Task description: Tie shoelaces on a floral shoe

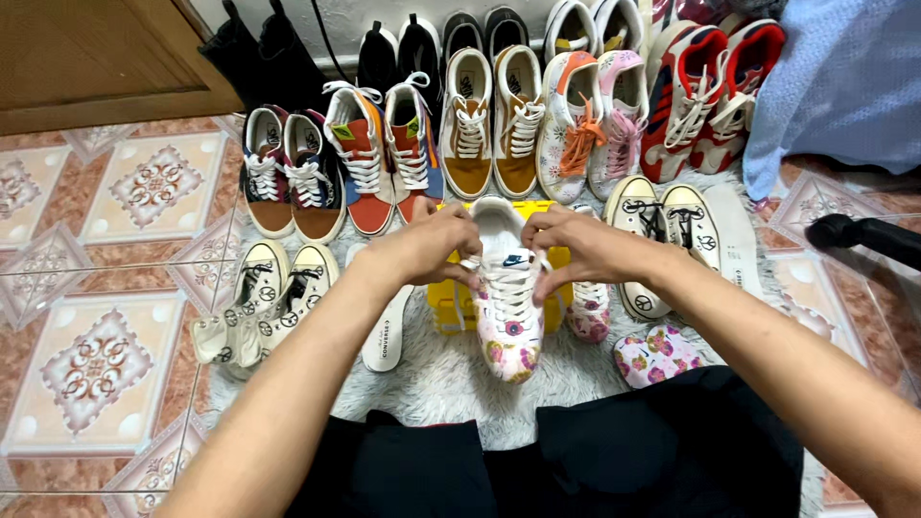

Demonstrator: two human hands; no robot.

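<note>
A yellow box (451, 307) sits on the white fluffy rug (432, 384), mostly hidden under the floral shoe (508, 317) resting on it. That shoe's tongue carries a small dark blue label (518, 260). The orange-and-blue high-top pair (384, 158) has small yellow-green tongue labels (344, 132), diamond-shaped.

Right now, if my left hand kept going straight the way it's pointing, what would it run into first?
The left hand points rightward across the floral sneaker it grips at the collar. Going straight on, it would most likely meet the right hand, which faces it just across the shoe's opening, though depth is hard to judge.
</note>
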